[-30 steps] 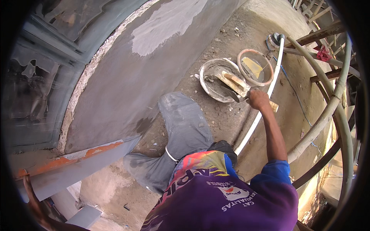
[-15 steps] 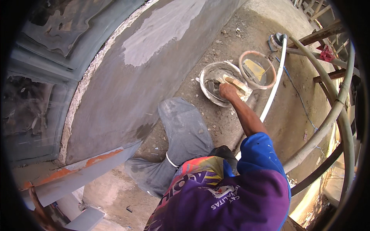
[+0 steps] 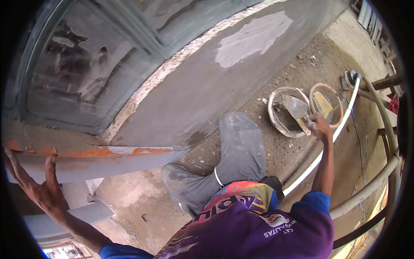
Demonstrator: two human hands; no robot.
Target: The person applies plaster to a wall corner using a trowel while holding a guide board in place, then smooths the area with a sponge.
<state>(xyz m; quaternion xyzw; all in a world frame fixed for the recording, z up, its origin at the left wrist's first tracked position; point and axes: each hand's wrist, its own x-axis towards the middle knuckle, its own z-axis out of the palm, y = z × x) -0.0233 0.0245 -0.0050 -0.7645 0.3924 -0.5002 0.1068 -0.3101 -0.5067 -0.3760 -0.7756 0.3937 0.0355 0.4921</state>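
My right hand (image 3: 319,126) grips the wooden handle of a trowel (image 3: 297,109), whose grey blade lies in a mortar-filled bucket (image 3: 277,121) on the ground at the right. My left hand (image 3: 39,186) is spread flat against the back of a long grey board (image 3: 108,160) with orange patches, held up at the lower left against the wall. A freshly plastered grey wall (image 3: 202,90) with a paler patch (image 3: 254,39) rises ahead. My bent knee in grey trousers (image 3: 239,146) is between the hands.
A second round bucket (image 3: 326,103) with a yellow thing inside stands beside the mortar bucket. A white pipe (image 3: 332,134) runs across the dirt floor. Scaffold poles (image 3: 379,172) curve along the right edge. A dark framed window (image 3: 82,73) sits upper left.
My right hand went from the bucket's far rim into the bucket and now holds the trowel at its near rim. The view swung left and the board with my left hand came into sight.
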